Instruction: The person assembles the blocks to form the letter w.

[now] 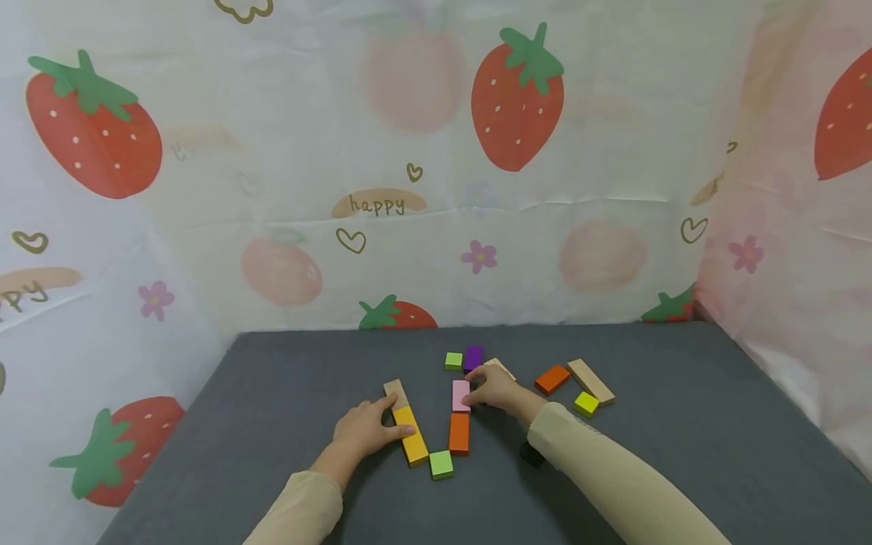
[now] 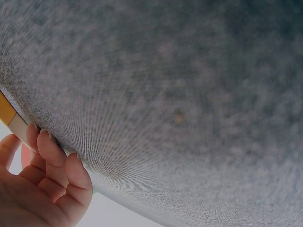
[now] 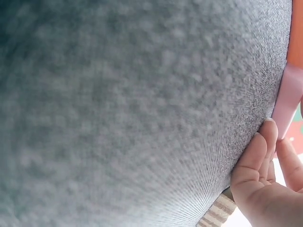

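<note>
Head view shows us a grey desk (image 1: 715,446) before a strawberry-printed cloth (image 1: 303,155). From the left, we see the left hand (image 1: 364,426) at a slanting pair: a short wooden block (image 1: 397,387) at the far end and an amber block (image 1: 415,450) meeting its near end. The index finger touches the short wooden block and the thumb lies on the amber block; whether these fingers pinch or merely rest there, we cannot tell, even from the left wrist. Just beside the amber block's near end sits a lime-green block (image 1: 441,465). Next we find an orange-red block (image 1: 459,434), its far end meeting the pink block (image 1: 460,393), with another lime-green block (image 1: 453,361) and a purple block (image 1: 473,357) side by side beyond them. The right hand (image 1: 496,390) grasps the pink block between thumb and index finger. Past that hand, we make out a partly hidden wooden block (image 1: 502,367). Farther right, well apart, lie a second orange-red block (image 1: 552,379), a yellow block (image 1: 586,403) and a long wooden block (image 1: 591,381), the yellow one just beside the long one's near end.
</note>
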{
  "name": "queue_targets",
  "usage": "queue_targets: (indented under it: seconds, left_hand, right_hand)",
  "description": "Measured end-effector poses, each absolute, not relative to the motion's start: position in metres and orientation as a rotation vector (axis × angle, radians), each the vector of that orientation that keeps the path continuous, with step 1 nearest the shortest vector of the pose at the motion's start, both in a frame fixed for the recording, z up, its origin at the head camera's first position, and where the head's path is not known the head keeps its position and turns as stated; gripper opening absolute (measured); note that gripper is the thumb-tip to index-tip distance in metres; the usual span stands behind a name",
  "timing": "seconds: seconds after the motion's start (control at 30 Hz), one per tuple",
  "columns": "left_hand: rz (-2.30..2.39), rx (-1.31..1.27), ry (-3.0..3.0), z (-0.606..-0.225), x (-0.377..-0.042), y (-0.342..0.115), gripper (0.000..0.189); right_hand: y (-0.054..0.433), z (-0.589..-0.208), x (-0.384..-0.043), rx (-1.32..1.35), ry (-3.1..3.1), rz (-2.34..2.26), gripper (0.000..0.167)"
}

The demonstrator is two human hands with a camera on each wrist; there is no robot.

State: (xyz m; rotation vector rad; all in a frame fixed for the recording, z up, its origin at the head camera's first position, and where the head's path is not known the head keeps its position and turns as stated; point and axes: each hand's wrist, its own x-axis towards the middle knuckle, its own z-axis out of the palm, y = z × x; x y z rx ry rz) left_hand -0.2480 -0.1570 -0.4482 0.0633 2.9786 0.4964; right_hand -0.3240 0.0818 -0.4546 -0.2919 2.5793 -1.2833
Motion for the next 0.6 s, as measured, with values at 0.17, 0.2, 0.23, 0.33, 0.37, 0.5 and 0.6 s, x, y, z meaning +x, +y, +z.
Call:
queue_targets:
  seconds: [0.17, 0.2, 0.23, 0.33, 0.37, 0.5, 0.6]
  left_hand:
    - [0.494, 0.063, 2.983, -0.4484, -0.2481, -0.1567, 0.076]
    - [0.494, 0.062, 2.984, -0.4486, -0.2481, -0.1568, 0.076]
    - [0.493, 0.062, 2.985, -0.4488, -0.2482, -0.1569, 0.076]
    - [0.492, 0.06, 2.987, -0.4495, -0.2487, -0.1574, 0.077]
    - [0.491, 0.061, 2.987, -0.4496, -0.2489, -0.1574, 0.077]
    - [0.481, 0.058, 2.986, -0.4504, -0.25, -0.1575, 0.077]
    - [0.48, 0.055, 2.982, -0.4504, -0.2504, -0.1575, 0.077]
  right_hand:
    - [0.0816, -0.4539, -0.3233, -0.28, 2.565, -1.288, 0.043]
    - [0.0816, -0.4533, -0.3229, -0.281, 2.563, -1.287, 0.043]
    - [0.0816, -0.4528, -0.3227, -0.281, 2.561, -1.289, 0.043]
    - [0.0818, -0.4515, -0.3221, -0.289, 2.563, -1.28, 0.043]
    - [0.082, -0.451, -0.3217, -0.291, 2.563, -1.276, 0.043]
    - [0.0826, -0.4502, -0.3209, -0.282, 2.562, -1.266, 0.042]
    - [0.0822, -0.4499, -0.3206, -0.258, 2.554, -1.26, 0.041]
